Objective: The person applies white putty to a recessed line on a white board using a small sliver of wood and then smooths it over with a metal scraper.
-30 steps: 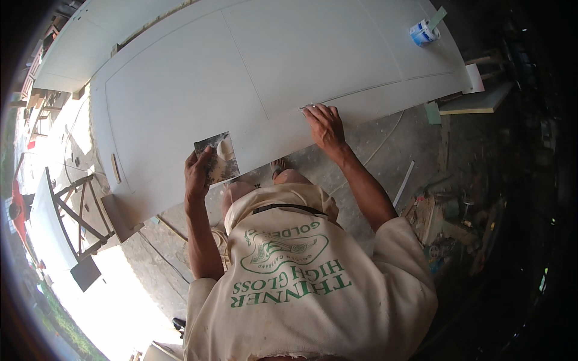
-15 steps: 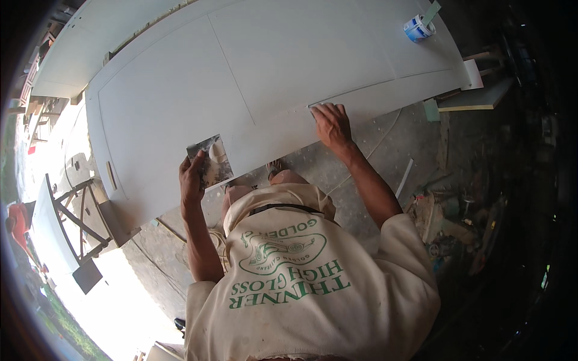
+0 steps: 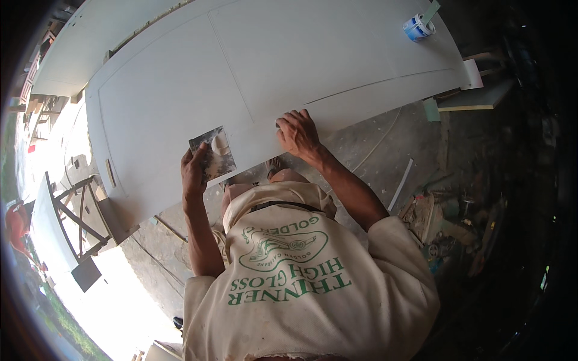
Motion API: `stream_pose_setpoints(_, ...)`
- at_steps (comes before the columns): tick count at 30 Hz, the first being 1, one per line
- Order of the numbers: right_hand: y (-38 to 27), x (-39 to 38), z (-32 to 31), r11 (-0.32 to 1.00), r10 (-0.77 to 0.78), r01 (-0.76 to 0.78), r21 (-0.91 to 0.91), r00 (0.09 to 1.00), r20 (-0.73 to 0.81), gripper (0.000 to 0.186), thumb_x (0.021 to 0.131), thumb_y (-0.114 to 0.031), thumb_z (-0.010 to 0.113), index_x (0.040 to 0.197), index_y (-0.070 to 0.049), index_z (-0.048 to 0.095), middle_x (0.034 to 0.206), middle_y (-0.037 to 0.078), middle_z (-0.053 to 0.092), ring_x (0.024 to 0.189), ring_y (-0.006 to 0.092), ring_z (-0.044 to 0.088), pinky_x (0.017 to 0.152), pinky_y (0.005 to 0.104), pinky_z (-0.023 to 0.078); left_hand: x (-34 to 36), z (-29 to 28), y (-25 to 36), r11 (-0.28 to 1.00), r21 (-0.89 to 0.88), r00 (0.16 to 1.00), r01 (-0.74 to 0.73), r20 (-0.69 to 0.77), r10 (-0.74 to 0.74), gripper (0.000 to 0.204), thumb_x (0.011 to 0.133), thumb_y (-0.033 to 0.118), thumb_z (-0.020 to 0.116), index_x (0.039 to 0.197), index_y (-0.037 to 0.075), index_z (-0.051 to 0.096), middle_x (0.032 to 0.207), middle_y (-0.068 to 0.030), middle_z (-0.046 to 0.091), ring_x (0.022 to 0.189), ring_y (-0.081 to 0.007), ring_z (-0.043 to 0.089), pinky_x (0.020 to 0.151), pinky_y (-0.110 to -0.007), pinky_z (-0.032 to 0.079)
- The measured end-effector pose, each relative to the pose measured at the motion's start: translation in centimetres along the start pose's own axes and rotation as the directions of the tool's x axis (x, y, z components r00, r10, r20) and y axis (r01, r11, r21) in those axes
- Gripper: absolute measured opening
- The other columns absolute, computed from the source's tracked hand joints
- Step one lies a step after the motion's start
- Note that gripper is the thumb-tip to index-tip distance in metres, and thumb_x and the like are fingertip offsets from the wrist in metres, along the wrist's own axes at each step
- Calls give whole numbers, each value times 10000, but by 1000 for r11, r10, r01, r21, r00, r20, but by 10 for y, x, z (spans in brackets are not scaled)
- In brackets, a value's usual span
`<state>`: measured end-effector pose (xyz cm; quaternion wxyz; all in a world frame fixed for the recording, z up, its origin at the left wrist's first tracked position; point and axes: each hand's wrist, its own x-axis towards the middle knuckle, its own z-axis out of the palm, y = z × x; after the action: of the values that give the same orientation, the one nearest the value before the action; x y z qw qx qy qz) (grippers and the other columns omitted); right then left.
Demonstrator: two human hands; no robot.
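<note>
A large pale grey panel (image 3: 174,90) with thin grooves lies in front of me. My left hand (image 3: 194,174) grips a dark, smeared square plate (image 3: 212,165) by its left side, thumb on top. On that plate sits a blob of white paste (image 3: 220,145). Over the panel's near part, my right hand (image 3: 298,133) is closed with bent fingers. A small greyish edge shows at its fingertips, but most of what it holds is hidden under the fingers. The right end of a dark groove runs away from beside this hand.
A blue and white tin (image 3: 415,30) with a flat green stick in it stands at the panel's far right. A small wooden strip (image 3: 110,173) lies near the left edge. Scrap wood and debris (image 3: 430,219) are heaped on the floor at right. A wooden trestle (image 3: 81,219) stands at left.
My right hand has slid left and slightly toward me along the panel, closer to the plate. The left hand and its plate have shifted only a little.
</note>
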<state>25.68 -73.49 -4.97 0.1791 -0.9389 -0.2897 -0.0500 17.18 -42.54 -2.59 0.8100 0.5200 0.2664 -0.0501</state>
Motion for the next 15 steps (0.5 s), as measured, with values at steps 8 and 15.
stream_pose_setpoints(8,109,-32,-33,982,-119,90,-167,978,-172,304,865,-23,648,1163,-31,707,1171,75,688,1106,228,623,914,407,464,-5,-7,-9,1000,-15,995,10,-99,-12,165,1004,204,677,1029,42,688,858,-11,706,665,-105,660,600,-272,541)
stream_pose_setpoints(15,102,-27,-39,989,-118,110,-97,990,-79,246,888,-52,630,1114,-22,724,1139,69,707,1079,221,625,893,404,465,-9,-3,-14,1000,-25,995,-7,-104,4,160,1001,211,683,1022,53,691,847,2,702,658,-93,651,590,-262,532)
